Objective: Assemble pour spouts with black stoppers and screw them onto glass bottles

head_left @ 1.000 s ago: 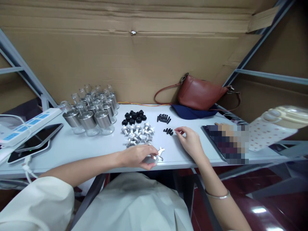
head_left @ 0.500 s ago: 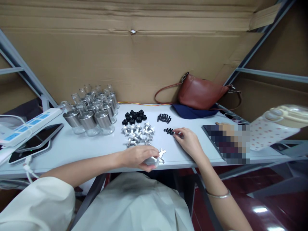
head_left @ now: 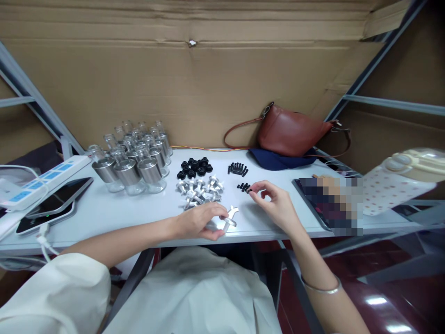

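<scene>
My left hand [head_left: 200, 221] is closed by thumb and fingers on a silver pourer spout [head_left: 230, 222] with a forked top, held tilted over the table's front edge. My right hand [head_left: 278, 204] pinches a small black piece [head_left: 248, 190] between thumb and index finger, at the edge of a little group of similar small black pieces [head_left: 242, 187]. Several more silver spouts [head_left: 200, 190] lie heaped beyond my left hand. Behind them sit black ridged stoppers [head_left: 191, 173]. A row of thin black strips [head_left: 238, 168] lies beyond the small pieces.
Glass bottles with steel sleeves [head_left: 128, 174] stand at the left, near a power strip [head_left: 47, 181] and a phone [head_left: 60, 199]. A brown bag [head_left: 292, 132] rests on dark blue cloth [head_left: 269, 160] at the back. To the right are a dark tablet-like object [head_left: 308, 199] and a spotted bottle [head_left: 392, 188].
My right hand has lifted slightly from the group of small black pieces, with one in its pinch. My left hand has shifted a little, and the spout in it shows more fully.
</scene>
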A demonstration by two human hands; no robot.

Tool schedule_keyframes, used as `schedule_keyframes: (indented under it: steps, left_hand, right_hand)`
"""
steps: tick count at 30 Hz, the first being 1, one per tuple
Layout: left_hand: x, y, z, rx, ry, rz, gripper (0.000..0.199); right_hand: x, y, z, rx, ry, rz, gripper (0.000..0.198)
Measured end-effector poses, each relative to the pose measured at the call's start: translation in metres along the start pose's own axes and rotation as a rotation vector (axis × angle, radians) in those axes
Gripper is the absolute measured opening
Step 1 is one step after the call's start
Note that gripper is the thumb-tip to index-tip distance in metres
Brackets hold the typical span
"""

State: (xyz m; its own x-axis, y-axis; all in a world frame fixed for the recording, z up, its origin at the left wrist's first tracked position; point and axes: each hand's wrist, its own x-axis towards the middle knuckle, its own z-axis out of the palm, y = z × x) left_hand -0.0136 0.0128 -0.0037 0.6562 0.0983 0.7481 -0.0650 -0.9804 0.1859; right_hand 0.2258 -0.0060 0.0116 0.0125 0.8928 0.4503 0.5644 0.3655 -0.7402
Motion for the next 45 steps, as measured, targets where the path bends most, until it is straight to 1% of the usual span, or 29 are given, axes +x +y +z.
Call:
schedule_keyframes:
  steps: [2, 5, 7, 10, 15, 25, 30, 34, 40, 42, 45]
  left_hand:
    - [0.0, 0.0, 0.0, 0.042, 0.016, -0.001, 0.031]
    - [0.0, 0.0, -0.001, 0.102, 0.036, 0.014, 0.031]
    - [0.001, 0.0, -0.001, 0.121, 0.045, 0.006, 0.031]
    - [0.0, 0.001, -0.002, 0.133, 0.05, -0.01, 0.032]
    - [0.0, 0.0, -0.002, 0.146, 0.045, -0.022, 0.033]
    - [0.0, 0.0, -0.003, 0.155, 0.027, -0.033, 0.031]
    - [0.0, 0.0, -0.004, 0.132, 0.017, -0.046, 0.032]
    - [0.002, 0.0, -0.005, 0.127, 0.004, -0.037, 0.036]
    - [0.003, 0.001, -0.007, 0.163, 0.016, 0.006, 0.03]
    - [0.003, 0.001, -0.007, 0.175, 0.005, 0.028, 0.03]
    - [0.001, 0.0, -0.007, 0.18, -0.007, 0.052, 0.032]
  right_hand:
    - [-0.006, -0.013, 0.002, 0.124, -0.058, -0.078, 0.009]
    - [-0.013, -0.027, 0.006, 0.229, -0.111, -0.161, 0.008]
    - [-0.017, -0.03, 0.007, 0.27, -0.111, -0.168, 0.006]
    - [-0.019, -0.031, 0.008, 0.309, -0.075, -0.145, 0.009]
    - [-0.019, -0.035, 0.007, 0.293, -0.062, -0.209, 0.01]
    - [-0.021, -0.039, 0.009, 0.246, -0.037, -0.317, 0.0]
    - [-0.023, -0.038, 0.012, 0.253, 0.013, -0.375, 0.011]
    - [-0.024, -0.038, 0.014, 0.231, 0.027, -0.416, 0.011]
    - [-0.022, -0.037, 0.011, 0.222, 0.011, -0.39, 0.003]
    - [-0.022, -0.037, 0.009, 0.232, 0.007, -0.368, 0.005]
    - [-0.021, -0.038, 0.009, 0.242, -0.014, -0.308, 0.014]
